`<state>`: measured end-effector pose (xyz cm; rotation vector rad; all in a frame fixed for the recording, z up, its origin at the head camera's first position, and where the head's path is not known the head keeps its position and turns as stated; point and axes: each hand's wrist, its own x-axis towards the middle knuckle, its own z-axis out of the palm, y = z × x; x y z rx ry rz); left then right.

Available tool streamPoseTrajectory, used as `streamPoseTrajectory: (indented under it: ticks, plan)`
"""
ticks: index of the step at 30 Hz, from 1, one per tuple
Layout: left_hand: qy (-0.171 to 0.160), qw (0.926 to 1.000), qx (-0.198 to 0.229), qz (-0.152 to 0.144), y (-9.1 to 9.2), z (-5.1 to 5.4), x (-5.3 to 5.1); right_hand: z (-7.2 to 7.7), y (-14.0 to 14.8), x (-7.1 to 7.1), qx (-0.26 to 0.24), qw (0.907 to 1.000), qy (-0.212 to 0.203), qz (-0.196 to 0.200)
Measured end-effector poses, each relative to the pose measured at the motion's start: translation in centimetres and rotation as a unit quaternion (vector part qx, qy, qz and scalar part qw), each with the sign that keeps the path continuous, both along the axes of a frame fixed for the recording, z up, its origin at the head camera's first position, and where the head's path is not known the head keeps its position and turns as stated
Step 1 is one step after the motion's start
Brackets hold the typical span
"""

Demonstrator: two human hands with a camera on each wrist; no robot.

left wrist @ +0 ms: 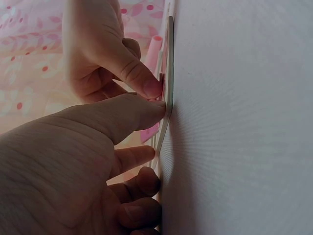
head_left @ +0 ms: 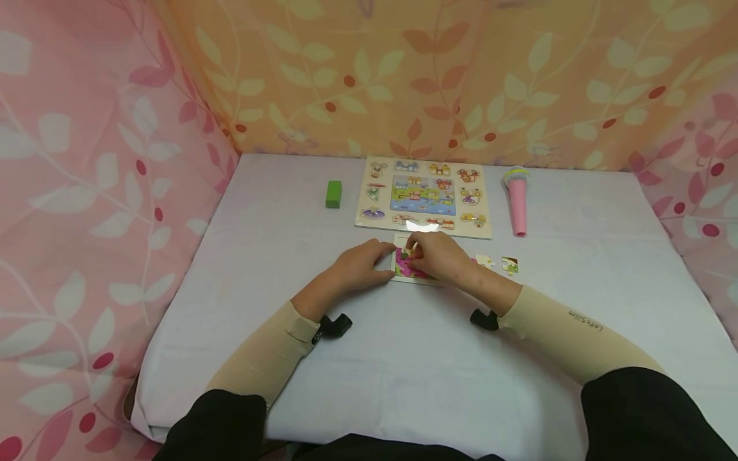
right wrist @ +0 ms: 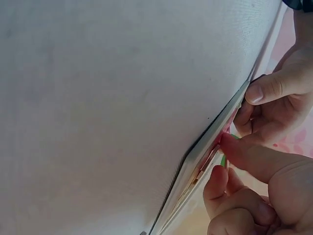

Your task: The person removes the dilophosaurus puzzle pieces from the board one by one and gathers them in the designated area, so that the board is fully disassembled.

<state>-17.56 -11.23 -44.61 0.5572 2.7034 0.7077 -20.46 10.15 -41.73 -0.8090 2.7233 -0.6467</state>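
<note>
A small white-framed puzzle tray (head_left: 419, 282) with pink and green pieces (head_left: 403, 267) lies flat on the table. At its left edge my left hand (head_left: 360, 266) steadies it, thumb on the near corner and index finger higher up; the left wrist view shows that thumb against the tray's edge (left wrist: 170, 63). My right hand (head_left: 441, 257) is over the tray and pinches a small piece (head_left: 405, 255) at its surface, partly hidden by the fingers. In the right wrist view, the right thumb (right wrist: 232, 149) touches the pieces within the frame.
Behind the tray lies a larger wooden picture board (head_left: 423, 224). A green block (head_left: 334, 194) is left of it, a pink toy microphone (head_left: 518, 205) right of it. Loose puzzle pieces (head_left: 510, 266) lie beside my right forearm. Patterned cloth (head_left: 403, 77) hangs behind the table.
</note>
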Motion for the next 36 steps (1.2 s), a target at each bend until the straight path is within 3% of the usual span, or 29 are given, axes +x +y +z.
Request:
streamPoseTrajectory:
  ticks: [7,15,24,36]
  plan:
    - [0.002,1.0000,0.002,-0.003,0.0,-0.3,-0.1,0.6,0.2,0.3,-0.007,1.0000,-0.002,-0.007]
    - [0.008,0.9999,0.001,-0.008,0.0,-0.2,-0.1,2.6,1.2,1.0,-0.044,0.9988,0.007,-0.020]
    - [0.012,0.9999,-0.004,-0.010,0.2,-0.1,0.0,4.3,2.9,2.0,-0.044,0.9979,0.033,-0.033]
    - [0.010,0.9999,-0.008,0.000,0.1,-0.2,0.1,5.5,5.5,3.8,-0.089,0.9922,0.062,-0.061]
